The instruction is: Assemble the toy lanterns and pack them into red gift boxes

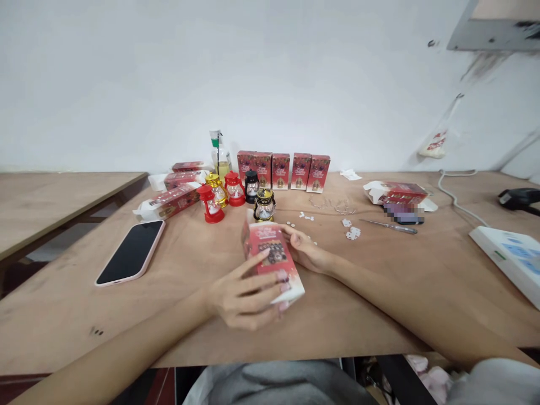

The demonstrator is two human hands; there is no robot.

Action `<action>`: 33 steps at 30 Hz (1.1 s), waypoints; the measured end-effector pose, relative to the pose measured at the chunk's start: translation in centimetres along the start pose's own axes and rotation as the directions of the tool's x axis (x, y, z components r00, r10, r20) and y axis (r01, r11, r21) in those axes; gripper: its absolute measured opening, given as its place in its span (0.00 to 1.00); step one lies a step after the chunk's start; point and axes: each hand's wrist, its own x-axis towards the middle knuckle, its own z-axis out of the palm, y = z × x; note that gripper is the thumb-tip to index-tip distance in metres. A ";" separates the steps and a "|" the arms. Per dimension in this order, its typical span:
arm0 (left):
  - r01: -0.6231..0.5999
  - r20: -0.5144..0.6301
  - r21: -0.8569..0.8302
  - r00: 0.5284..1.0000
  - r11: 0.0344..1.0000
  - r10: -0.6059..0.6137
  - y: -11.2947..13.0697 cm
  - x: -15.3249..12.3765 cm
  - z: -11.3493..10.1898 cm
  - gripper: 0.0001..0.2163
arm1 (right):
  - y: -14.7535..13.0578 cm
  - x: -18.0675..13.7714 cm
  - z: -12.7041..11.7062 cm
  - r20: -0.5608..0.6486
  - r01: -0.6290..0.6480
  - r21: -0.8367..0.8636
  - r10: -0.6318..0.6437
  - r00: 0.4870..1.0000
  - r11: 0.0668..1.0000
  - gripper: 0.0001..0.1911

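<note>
A red printed cardboard box (274, 236) is held tilted above the table in front of me. My left hand (248, 289) grips it from the left, with fingers spread across its printed face. My right hand (307, 250) is closed at the box's far right side; its fingertips are partly hidden behind the box. Just beyond the box stands a small black-and-gold lantern (265, 206). Behind and to its left are a black lantern (252, 188), two red lanterns, the nearer red lantern (211, 205) among them, and a gold lantern (220, 194).
Several upright red boxes (280, 171) line the wall. Opened boxes (172, 202) lie at left, near a phone (131, 253). To the right are small white pieces (353, 232), bent wires (337, 205), a screwdriver (392, 226), another opened box (400, 193) and a white device (508, 259).
</note>
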 end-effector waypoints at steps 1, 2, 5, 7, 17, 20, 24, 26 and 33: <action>-0.035 -0.023 -0.028 0.999 0.999 0.035 0.4 0.2 0.2 0.03 | 0.0 -0.1 0.1 -0.001 -0.022 -0.002 0.022 1.000 1.000 0.33; -0.067 -0.051 -0.052 0.997 0.996 0.064 0.7 0.4 0.4 0.02 | 0.0 -0.3 0.3 -0.004 -0.041 -0.011 0.041 0.999 0.999 0.32; -0.127 -0.073 -0.090 0.990 0.988 0.121 1.2 0.7 1.0 0.03 | -0.2 -0.7 0.8 -0.031 -0.064 -0.034 0.063 0.998 0.997 0.29; -0.124 -0.021 -0.083 0.992 0.989 0.123 1.0 0.4 1.1 0.04 | -0.6 -0.7 0.8 -0.076 -0.035 -0.071 0.030 0.997 0.997 0.28; 0.682 0.019 0.216 0.712 0.699 -0.702 -8.2 2.2 -1.5 0.18 | -3.7 0.1 -2.4 -0.122 0.248 -0.882 -0.702 0.702 0.402 0.26; 0.727 0.273 0.377 0.505 0.574 -0.819 -12.4 5.2 -1.6 0.17 | -2.8 -0.2 -1.4 0.163 0.309 -0.949 -0.744 0.648 0.061 0.24; 0.666 0.647 0.496 0.143 0.557 -0.749 -16.0 6.8 0.0 0.20 | -2.1 -0.3 -0.3 0.337 0.359 -0.927 -0.667 0.664 -0.112 0.22; 0.691 0.742 0.454 0.057 0.563 -0.668 -16.6 6.8 1.5 0.17 | -2.1 -0.3 -0.4 0.369 0.371 -0.918 -0.652 0.663 -0.142 0.22; 0.735 0.662 0.443 0.117 0.513 -0.740 -16.7 6.3 2.8 0.09 | -2.6 -0.5 -1.3 0.391 0.365 -0.913 -0.641 0.661 -0.180 0.26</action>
